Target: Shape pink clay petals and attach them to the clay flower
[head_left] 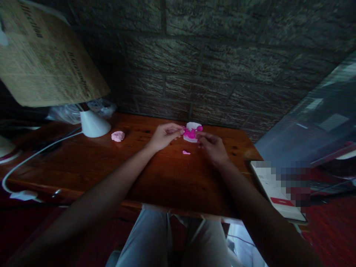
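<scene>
Both my hands meet at a bright magenta clay piece (pixel 191 133), which has several rounded lobes and lies over a white piece (pixel 194 125) with a rounded outline near the back of the table. My left hand (pixel 166 136) comes from the left, thumb and fingertips pinched on the magenta clay's left end. From the right, my right hand (pixel 213 147) has its fingers curled together at the lower right edge of the same clay; the exact contact is partly hidden. A small light-pink scrap (pixel 186 152) lies just in front, between the hands.
A pale pink clay lump (pixel 118 136) sits left on the wooden table (pixel 167 181), beside a lamp's white base (pixel 94 124) with a newspaper-print shade (pixel 52 55). A white cable (pixel 36 154) crosses the left side. A tablet-like screen (pixel 274 189) rests at the right edge. Behind stands a dark brick wall.
</scene>
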Demonstrator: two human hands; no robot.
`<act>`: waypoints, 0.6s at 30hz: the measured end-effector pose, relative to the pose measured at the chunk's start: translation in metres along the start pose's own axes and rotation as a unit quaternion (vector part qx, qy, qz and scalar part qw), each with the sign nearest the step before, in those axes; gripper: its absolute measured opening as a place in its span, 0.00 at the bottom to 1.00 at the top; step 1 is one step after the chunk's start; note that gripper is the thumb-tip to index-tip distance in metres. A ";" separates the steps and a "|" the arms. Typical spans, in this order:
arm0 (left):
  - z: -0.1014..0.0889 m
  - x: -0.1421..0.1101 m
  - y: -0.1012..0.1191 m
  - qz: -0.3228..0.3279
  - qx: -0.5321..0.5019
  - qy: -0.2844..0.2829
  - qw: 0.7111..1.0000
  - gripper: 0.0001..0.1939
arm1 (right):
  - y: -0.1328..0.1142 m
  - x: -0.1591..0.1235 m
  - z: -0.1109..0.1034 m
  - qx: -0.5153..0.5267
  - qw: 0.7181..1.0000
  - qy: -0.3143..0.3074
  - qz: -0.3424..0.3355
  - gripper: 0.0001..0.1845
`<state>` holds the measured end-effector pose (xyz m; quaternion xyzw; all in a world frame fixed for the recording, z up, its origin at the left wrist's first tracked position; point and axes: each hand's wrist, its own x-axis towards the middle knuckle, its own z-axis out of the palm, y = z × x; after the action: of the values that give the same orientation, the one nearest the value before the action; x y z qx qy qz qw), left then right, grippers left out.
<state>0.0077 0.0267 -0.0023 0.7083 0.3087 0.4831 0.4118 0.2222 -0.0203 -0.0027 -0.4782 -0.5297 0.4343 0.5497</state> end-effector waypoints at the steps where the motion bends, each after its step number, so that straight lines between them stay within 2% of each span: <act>1: -0.001 0.000 -0.002 0.001 0.023 0.000 1.000 0.14 | 0.001 -0.001 0.003 0.018 1.000 -0.015 0.011 0.22; 6: -0.005 -0.001 -0.010 0.080 0.185 -0.028 0.979 0.06 | 0.001 -0.004 0.007 0.104 0.992 -0.050 0.051 0.24; 9: -0.008 -0.001 -0.015 0.091 0.252 -0.071 0.961 0.05 | -0.003 -0.006 0.005 0.140 0.986 -0.065 0.067 0.24; 13: -0.007 -0.003 -0.020 0.092 0.246 -0.133 0.956 0.05 | -0.006 -0.007 0.003 0.124 0.986 -0.087 0.063 0.25; 18: 0.001 -0.003 -0.016 0.084 0.152 -0.106 0.979 0.06 | -0.002 -0.006 0.005 0.094 0.991 -0.082 0.055 0.22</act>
<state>0.0070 0.0309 -0.0180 0.8331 0.2726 0.3854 0.2883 0.2173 -0.0258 -0.0020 -0.4156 -0.5026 0.5496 0.5221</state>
